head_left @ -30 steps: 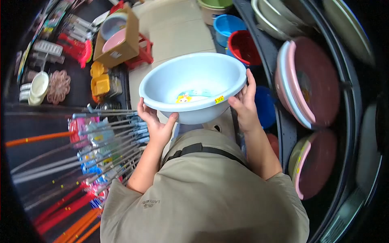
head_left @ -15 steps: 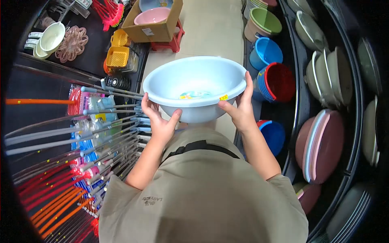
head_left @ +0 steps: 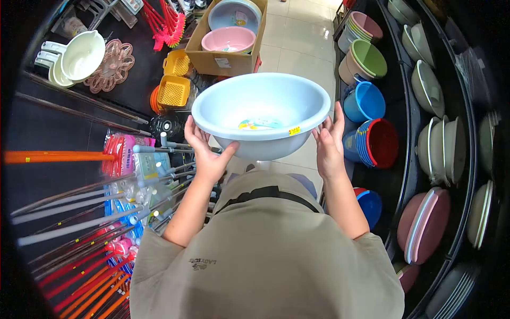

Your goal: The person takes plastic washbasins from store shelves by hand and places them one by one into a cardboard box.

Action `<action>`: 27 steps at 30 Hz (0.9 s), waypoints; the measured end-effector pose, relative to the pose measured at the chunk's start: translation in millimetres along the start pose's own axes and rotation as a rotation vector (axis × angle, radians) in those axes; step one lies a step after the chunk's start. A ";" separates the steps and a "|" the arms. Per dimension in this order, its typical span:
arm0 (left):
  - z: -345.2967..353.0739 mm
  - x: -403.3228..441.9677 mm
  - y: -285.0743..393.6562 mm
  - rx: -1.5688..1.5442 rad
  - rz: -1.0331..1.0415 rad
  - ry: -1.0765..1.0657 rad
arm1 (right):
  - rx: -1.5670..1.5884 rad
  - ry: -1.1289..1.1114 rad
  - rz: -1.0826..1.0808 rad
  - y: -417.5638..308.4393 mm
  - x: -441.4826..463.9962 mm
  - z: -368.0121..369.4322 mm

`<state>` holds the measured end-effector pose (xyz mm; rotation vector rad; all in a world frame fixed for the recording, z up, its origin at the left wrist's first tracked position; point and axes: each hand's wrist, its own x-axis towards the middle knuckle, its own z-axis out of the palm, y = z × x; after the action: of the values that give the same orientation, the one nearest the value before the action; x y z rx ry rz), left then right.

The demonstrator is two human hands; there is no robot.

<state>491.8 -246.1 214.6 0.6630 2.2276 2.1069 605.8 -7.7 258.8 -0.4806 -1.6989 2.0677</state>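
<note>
A light blue basin (head_left: 261, 137) hangs in front of my waist, tilted so that its inside shows, with a coloured picture on the bottom and a yellow sticker on the near rim. My left hand (head_left: 209, 151) grips its left side, thumb low on the outer wall and fingers up by the rim. At the right side my right hand (head_left: 330, 146) supports the basin with its fingers behind the wall; its thumb points up beside the rim.
A cardboard box (head_left: 223, 63) of basins stands ahead on the left. Poles (head_left: 74, 157) stick out at the left. Shelves on the right hold a blue bucket (head_left: 366, 101), red buckets (head_left: 383, 143) and pink basins (head_left: 431, 226). Tiled floor (head_left: 297, 42) runs ahead.
The view has moved along the aisle, bringing the box and shelves nearer. My right thumb has come off the near rim and now points up. The basin stays held before me.
</note>
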 end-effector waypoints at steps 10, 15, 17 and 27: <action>-16.3 42.4 -41.0 -0.614 -0.545 0.191 | -0.078 -0.006 0.001 17.5 50.2 12.9; -24.1 79.4 -54.7 -0.509 -0.600 0.348 | -0.099 -0.066 0.070 47.5 101.8 25.4; -30.1 98.1 -60.6 -0.476 -0.606 0.390 | -0.024 -0.126 0.081 53.7 130.4 32.8; -19.2 216.3 -76.2 -0.421 -0.772 0.482 | -0.082 -0.352 0.148 60.3 288.0 59.8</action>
<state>266.6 -199.5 204.4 -0.6778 1.6454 2.2685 323.6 83.0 211.0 -0.2847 -2.0059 2.3028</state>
